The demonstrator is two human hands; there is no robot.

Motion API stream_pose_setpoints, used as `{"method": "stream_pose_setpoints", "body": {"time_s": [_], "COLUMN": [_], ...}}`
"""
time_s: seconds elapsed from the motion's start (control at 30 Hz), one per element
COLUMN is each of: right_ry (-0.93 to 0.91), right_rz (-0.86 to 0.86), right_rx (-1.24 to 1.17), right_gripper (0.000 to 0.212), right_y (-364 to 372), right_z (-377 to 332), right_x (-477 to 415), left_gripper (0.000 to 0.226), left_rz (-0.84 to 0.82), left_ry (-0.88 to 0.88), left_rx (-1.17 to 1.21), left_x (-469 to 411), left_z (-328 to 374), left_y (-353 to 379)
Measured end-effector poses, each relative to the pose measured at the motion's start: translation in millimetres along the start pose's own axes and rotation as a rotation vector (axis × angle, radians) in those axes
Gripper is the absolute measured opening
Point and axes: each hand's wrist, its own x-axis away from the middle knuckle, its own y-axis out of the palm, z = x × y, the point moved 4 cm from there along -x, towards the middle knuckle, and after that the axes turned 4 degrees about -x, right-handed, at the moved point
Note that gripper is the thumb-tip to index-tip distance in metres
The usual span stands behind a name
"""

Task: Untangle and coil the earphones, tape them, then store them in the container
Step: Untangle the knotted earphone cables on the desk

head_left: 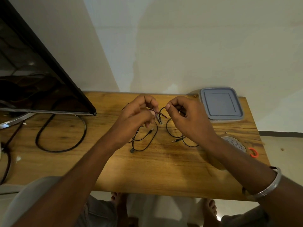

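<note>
Evidently mid-untangle, a person's left hand [139, 112] and right hand [185, 118], fingers curled, each pinch a strand of the thin black tangled earphones [158, 119] just above the far middle of the varnished wooden table [147, 171], with loops and two plugs trailing on the wood. Pulling the hands apart could cinch the knot between them or strain the fine wire. The square plastic container with grey lid [220, 105] sits closed at far right. What looks like a roll of tape [234, 143] lies half hidden behind the right forearm, where a sweep might knock it off.
</note>
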Motion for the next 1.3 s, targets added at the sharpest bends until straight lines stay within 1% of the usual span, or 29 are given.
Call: {"method": "stream_pose_setpoints", "body": {"time_s": [0.03,0.1,0.17,0.23,0.33,0.43,0.5,0.57,0.63,0.73,0.8,0.9,1.0,1.1,1.2,1.3], "right_ry": [0.006,0.020,0.028,0.026,0.028,0.028,0.012,-0.005,-0.014,-0.021,-0.031,-0.043,-0.055,-0.044,-0.047,-0.053], "right_rz": [0.005,0.015,0.024,0.034,0.055,0.057,0.050,0.045,0.039,0.023,0.019,0.020,0.021,0.001,-0.018,-0.003], "right_rx": [-0.012,-0.032,-0.054,-0.086,-0.122,-0.126,-0.102,-0.068,-0.050,-0.040,-0.028,-0.013,-0.010,0.006,0.029,0.040], "right_gripper": [0.013,0.015,0.015,0.016,0.016,0.015,0.014,0.014,0.014,0.013,0.013,0.014,0.013,0.013,0.014,0.013], "right_y": [0.1,0.7,2.0,3.0,2.7,2.6,3.6,4.2,4.6,5.9,6.6,6.0,5.1,5.3,4.6,0.2], "right_z": [-0.1,0.3,0.9,0.7,-0.1,-0.9,-1.6,-2.1,-2.1,-2.6,-3.7,-5.2,-5.5,-3.4,-1.8,-2.2], "right_x": [0.2,0.1,0.1,0.6,2.0,3.0,4.1,5.2,5.8,6.7,7.3,7.1,6.1,6.1,5.1,2.2], "left_gripper": [0.021,0.037,0.049,0.053,0.045,0.019,0.012,0.010,0.010,0.020,0.022,0.016,0.019,0.020,0.015,0.008], "left_rz": [0.016,0.025,0.038,0.076,0.116,0.157,0.140,0.101,0.075,0.053,0.039,0.006,-0.014,0.002,0.037,0.147], "left_ry": [0.012,0.025,0.007,-0.027,0.011,0.071,0.096,0.092,0.047,0.008,0.002,0.010,0.073,0.122,0.102,0.115], "left_rx": [-0.049,-0.097,-0.087,-0.067,-0.131,-0.130,-0.111,-0.089,-0.075,-0.048,-0.037,-0.053,-0.111,-0.175,-0.053,0.050], "left_x": [0.7,2.0,2.9,2.4,0.6,-1.3,-2.2,-2.7,-2.3,-2.2,-2.8,-3.3,-2.4,-0.9,-1.5,-3.2], "left_z": [-0.1,-0.4,-1.0,-2.1,-2.9,0.0,1.5,1.4,-0.8,-2.0,-1.5,-1.7,-1.5,1.4,2.4,4.4], "left_y": [0.5,3.2,5.5,5.7,4.0,0.9,0.4,1.9,3.0,3.7,3.5,2.9,3.5,3.4,1.4,-7.3]}}
